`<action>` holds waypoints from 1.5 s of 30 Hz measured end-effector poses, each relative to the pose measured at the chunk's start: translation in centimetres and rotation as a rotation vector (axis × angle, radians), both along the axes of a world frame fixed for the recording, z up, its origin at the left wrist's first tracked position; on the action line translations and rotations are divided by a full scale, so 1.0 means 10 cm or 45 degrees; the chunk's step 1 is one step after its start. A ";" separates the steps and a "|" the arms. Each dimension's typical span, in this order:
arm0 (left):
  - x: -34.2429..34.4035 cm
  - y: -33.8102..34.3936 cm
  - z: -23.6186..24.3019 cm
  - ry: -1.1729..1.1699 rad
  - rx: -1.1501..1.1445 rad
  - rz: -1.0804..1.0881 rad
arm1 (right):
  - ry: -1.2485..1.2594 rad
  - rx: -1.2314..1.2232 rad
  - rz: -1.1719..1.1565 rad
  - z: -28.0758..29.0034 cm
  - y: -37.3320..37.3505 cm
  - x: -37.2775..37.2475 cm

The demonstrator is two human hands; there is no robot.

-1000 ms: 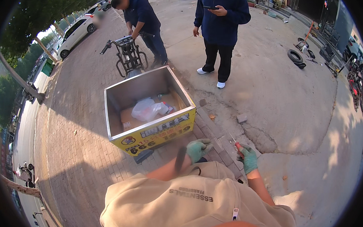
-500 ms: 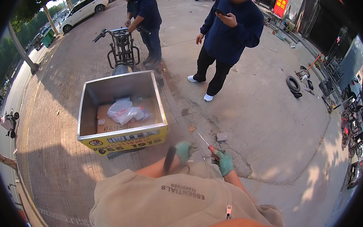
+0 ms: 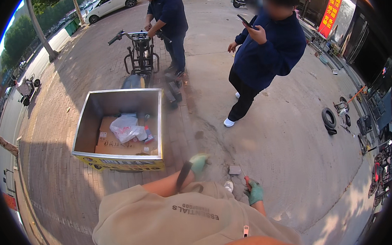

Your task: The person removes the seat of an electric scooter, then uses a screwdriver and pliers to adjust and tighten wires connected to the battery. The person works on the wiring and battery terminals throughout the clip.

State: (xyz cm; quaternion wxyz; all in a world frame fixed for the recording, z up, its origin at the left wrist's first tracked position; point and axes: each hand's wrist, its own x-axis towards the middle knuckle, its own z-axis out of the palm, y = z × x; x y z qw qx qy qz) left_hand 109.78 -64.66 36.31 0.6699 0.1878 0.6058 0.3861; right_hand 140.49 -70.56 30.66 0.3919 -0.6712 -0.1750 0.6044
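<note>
My right hand [image 3: 255,193], in a green glove, is closed around the red handle of a screwdriver [image 3: 247,180]. Its thin shaft points up and away, beside a small grey block [image 3: 235,169] on the concrete. My left hand [image 3: 199,163], also gloved in green, is held to the right of the cargo box's near corner; its fingers are smeared, so a grip does not show. A long black thing [image 3: 184,175] lies across my left wrist, its kind unclear. The open metal cargo box [image 3: 161,120] holds flat cardboard [image 3: 110,144] and a white plastic bag [image 3: 126,127].
Beyond the box, a person [image 3: 169,17] handles the handlebars of an electric bike [image 3: 140,59]. Another person [image 3: 265,52] stands on the right with a phone [image 3: 245,21]. Tyres [image 3: 329,119] and assorted parts lie along the shopfront. A parked scooter [image 3: 27,90] is at far left.
The view has shifted. My right hand has moved right and down with the screwdriver, away from my left hand. The person with the phone appears nearer and turned more sideways.
</note>
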 end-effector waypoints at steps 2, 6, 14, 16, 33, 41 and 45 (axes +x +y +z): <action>-0.03 0.14 -0.39 -0.096 0.007 0.067 | -0.014 0.029 0.159 -0.02 0.43 0.04; -0.01 0.35 -1.41 0.577 0.775 -0.297 | -0.003 0.138 0.549 0.00 1.25 0.24; 0.63 1.14 -1.88 0.877 1.047 -0.175 | -0.001 0.181 0.909 0.27 2.68 0.42; 0.83 1.21 -1.46 0.597 0.903 0.040 | 0.025 0.224 1.017 0.35 2.96 0.27; 0.43 3.93 -0.60 -0.099 0.175 0.371 | -0.015 0.173 1.004 0.37 5.61 -0.24; 0.44 4.68 -0.58 -0.505 -0.023 0.662 | 0.087 0.332 1.168 0.17 6.76 -0.59; 0.30 4.96 -0.64 -0.504 -0.044 0.805 | -0.020 0.099 1.138 0.05 7.31 -0.63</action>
